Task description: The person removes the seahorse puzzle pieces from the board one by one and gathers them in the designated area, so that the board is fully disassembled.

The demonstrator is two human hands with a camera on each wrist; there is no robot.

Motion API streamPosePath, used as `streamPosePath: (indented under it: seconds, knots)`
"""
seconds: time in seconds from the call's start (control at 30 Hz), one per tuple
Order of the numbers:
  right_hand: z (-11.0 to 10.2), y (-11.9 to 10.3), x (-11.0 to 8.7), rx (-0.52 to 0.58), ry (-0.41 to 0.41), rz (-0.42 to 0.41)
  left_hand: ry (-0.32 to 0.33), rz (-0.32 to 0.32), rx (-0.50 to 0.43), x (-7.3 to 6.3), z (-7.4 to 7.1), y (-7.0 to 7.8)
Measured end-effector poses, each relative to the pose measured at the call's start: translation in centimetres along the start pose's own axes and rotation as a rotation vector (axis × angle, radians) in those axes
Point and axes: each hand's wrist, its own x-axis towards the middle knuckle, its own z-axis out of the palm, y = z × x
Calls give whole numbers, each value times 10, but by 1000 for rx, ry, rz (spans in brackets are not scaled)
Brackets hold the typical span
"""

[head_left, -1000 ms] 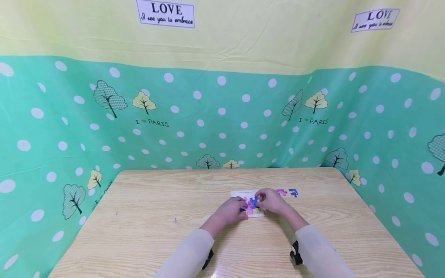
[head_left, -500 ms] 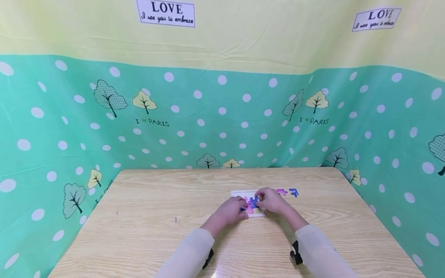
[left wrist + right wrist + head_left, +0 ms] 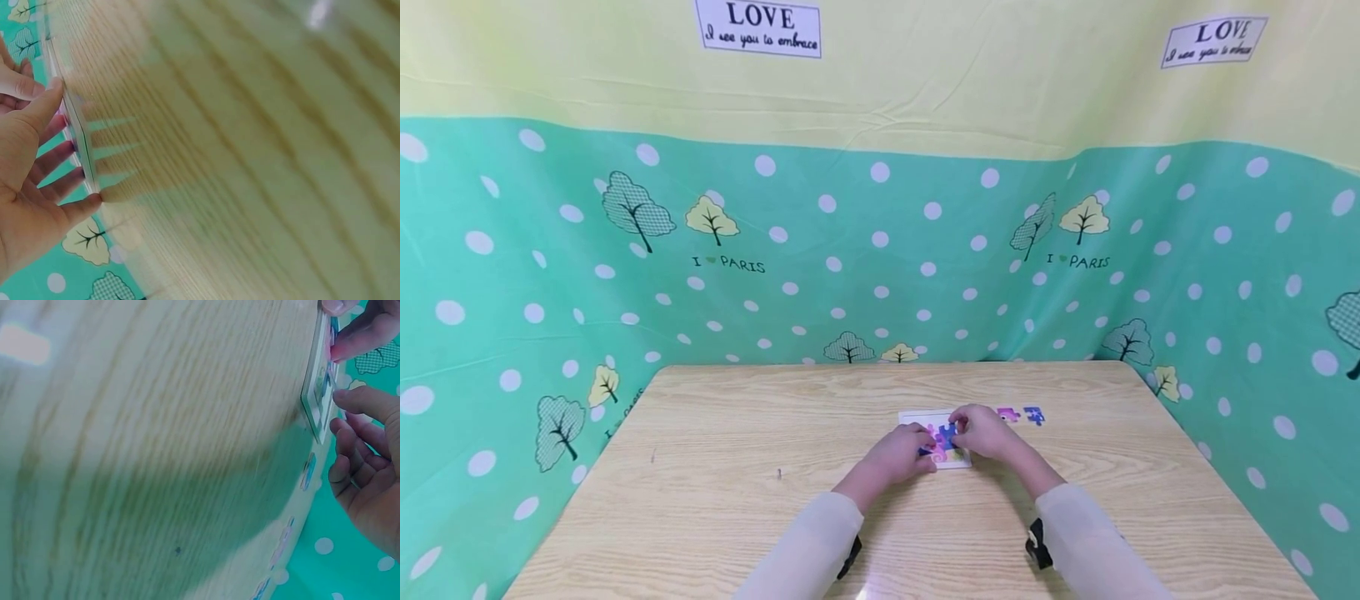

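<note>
A white-framed jigsaw board [image 3: 917, 414] with pink, blue and yellow pieces lies on the table in the head view. My left hand [image 3: 895, 454] rests on its left side; in the left wrist view that hand [image 3: 37, 169] has its fingers spread along the board's edge [image 3: 78, 125]. With thumb and forefinger, my right hand [image 3: 983, 433] pinches a blue puzzle piece [image 3: 948, 434] over the board's right part. The right wrist view shows the right thumb [image 3: 356, 400] at the board's surface, the other fingers curled. My hands partly hide the picture.
To the right of the board lie a loose pink puzzle piece [image 3: 1009, 414] and a blue one [image 3: 1035, 415]. Beneath everything is a wood-grain table [image 3: 737, 517]. Behind it hangs a green and yellow patterned curtain [image 3: 805, 275].
</note>
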Motion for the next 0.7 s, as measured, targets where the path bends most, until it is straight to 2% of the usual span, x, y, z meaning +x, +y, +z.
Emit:
streamPosePath:
  seconds: [0.27,0.7]
  knots:
    - [-5,-8,-1,-66,-24,-6,-4,-9,-16,1,1,0]
    - [-7,-9,-3,-104,-8,-26,-1,-7,-27,-1,1,0]
